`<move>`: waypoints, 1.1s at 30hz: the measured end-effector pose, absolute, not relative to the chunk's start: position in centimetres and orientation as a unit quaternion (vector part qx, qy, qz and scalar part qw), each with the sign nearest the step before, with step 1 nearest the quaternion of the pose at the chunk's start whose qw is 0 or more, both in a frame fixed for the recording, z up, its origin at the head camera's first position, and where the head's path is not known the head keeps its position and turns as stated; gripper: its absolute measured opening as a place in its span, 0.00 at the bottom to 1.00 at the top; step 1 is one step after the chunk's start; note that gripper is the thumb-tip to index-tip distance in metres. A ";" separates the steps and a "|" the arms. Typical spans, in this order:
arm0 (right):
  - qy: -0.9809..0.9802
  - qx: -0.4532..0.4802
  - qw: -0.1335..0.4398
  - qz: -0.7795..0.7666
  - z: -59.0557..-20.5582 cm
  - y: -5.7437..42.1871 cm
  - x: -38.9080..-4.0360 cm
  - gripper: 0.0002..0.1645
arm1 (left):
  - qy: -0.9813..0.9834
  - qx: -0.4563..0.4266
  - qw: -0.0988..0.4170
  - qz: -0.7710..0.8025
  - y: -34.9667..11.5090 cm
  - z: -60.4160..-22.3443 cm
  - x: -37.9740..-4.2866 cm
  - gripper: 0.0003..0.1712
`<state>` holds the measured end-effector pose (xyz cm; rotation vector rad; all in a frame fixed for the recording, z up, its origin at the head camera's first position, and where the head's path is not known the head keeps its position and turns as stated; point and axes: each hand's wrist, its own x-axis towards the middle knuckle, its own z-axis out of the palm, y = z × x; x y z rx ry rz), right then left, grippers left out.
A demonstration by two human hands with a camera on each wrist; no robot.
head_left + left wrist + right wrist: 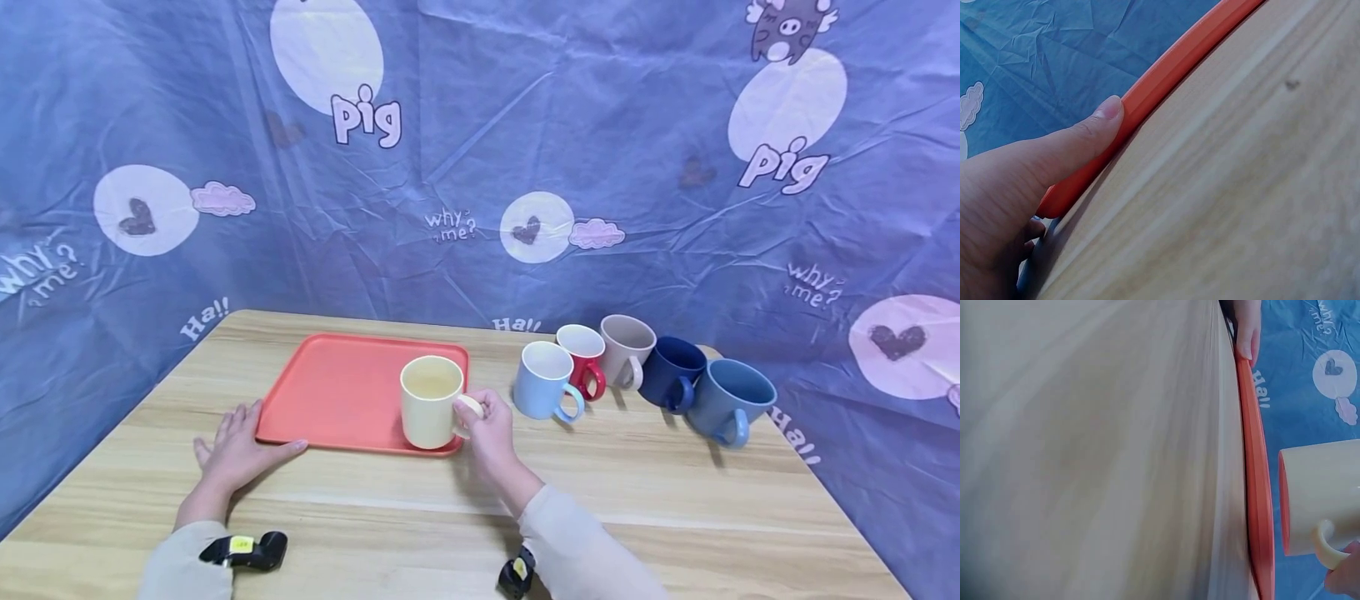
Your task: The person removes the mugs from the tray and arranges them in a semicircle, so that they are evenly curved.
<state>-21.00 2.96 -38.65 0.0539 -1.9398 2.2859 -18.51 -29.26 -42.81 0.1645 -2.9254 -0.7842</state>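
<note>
In the head view my right hand [491, 429] pinches the handle of a cream mug [427, 408], which stays upright over the front right corner of an orange-red tray [337, 396]. The right wrist view shows a narrow gap between the mug's base and the tray rim [1259, 487]. At the tray's front left corner lies my left hand [242, 450], fingers spread and straight. Its thumb [1094, 125] touches the front rim in the left wrist view.
Right of the tray stand a light blue mug [542, 379], a red mug [588, 367], a grey mug [624, 350], a navy mug [671, 371] and a steel-blue mug [727, 400] on the wooden table [375, 517]. A blue printed curtain [450, 150] hangs behind.
</note>
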 end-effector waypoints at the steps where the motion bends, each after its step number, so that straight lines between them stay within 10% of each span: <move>1: -0.645 0.021 0.078 0.760 -38.7 3.3 -21.0 0.05 | -0.963 0.055 0.053 -0.258 -29.3 -42.8 -18.5 0.65; 33: -0.624 -0.016 0.103 0.774 -38.5 12.0 -20.1 0.10 | -0.962 0.052 0.055 -0.262 -29.3 -42.6 -18.6 0.65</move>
